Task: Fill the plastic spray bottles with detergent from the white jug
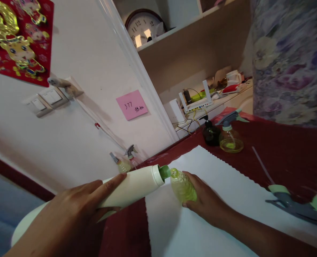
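Note:
My left hand (79, 205) is wrapped round a large pale green bottle (137, 184), tilted to the right with its lower end rising from the lower left. The green pouring spout (164, 172) of this bottle meets the mouth of a small ribbed yellow-green spray bottle (183, 189); whether they touch I cannot tell. Fingers of my right hand (202, 196) close round that small bottle, which leans toward the spout. A detached grey and green spray head (286, 200) with a thin tube lies at the right. Liquid flow is not distinguishable.
White paper (195, 235) covers part of the dark red table (281, 142). Behind it stand another spray bottle (231, 141) and a dark pump bottle (211, 134). Two more spray bottles (123, 165) stand by the wall. A white router (198, 105) sits on the ledge.

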The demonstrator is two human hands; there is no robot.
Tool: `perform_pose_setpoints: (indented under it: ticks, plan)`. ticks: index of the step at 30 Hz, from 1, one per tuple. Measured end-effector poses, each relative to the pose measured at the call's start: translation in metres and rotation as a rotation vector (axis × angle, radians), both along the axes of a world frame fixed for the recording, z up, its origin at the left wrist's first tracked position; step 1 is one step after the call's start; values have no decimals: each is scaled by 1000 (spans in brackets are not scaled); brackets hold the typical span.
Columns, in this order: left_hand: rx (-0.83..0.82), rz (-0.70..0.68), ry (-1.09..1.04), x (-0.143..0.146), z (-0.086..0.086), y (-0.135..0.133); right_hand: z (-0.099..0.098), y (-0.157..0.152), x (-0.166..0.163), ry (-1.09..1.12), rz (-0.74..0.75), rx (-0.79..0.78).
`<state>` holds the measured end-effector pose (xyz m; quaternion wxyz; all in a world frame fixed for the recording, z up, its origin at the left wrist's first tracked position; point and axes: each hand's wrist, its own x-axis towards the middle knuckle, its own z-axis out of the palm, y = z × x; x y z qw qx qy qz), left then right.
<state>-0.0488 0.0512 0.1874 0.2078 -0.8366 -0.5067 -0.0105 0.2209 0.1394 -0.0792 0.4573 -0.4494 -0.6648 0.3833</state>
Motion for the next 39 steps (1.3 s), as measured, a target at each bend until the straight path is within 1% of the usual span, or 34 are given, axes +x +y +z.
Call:
perform_pose_setpoints:
  ticks: [4, 11, 16, 21, 30, 35, 39]
  plan:
    - [24, 48, 16, 8, -1, -3, -1, 0, 1, -15, 5, -2]
    - [7, 64, -2, 10, 0, -4, 0, -1, 0, -2, 5, -12]
    - [3, 56, 30, 10, 2, -3, 1, -2, 1, -6, 14, -28]
    - [-3, 64, 70, 9, 0, -3, -1, 0, 0, -4, 28, 5]
    - [9, 24, -2, 3, -3, 0, 1, -1, -1, -3, 21, -20]
    - [-9, 47, 29, 2, -2, -1, 4, -2, 0, 12, 36, -24]
    - [3, 25, 55, 6, -1, -2, 1, -1, 0, 8, 28, -12]
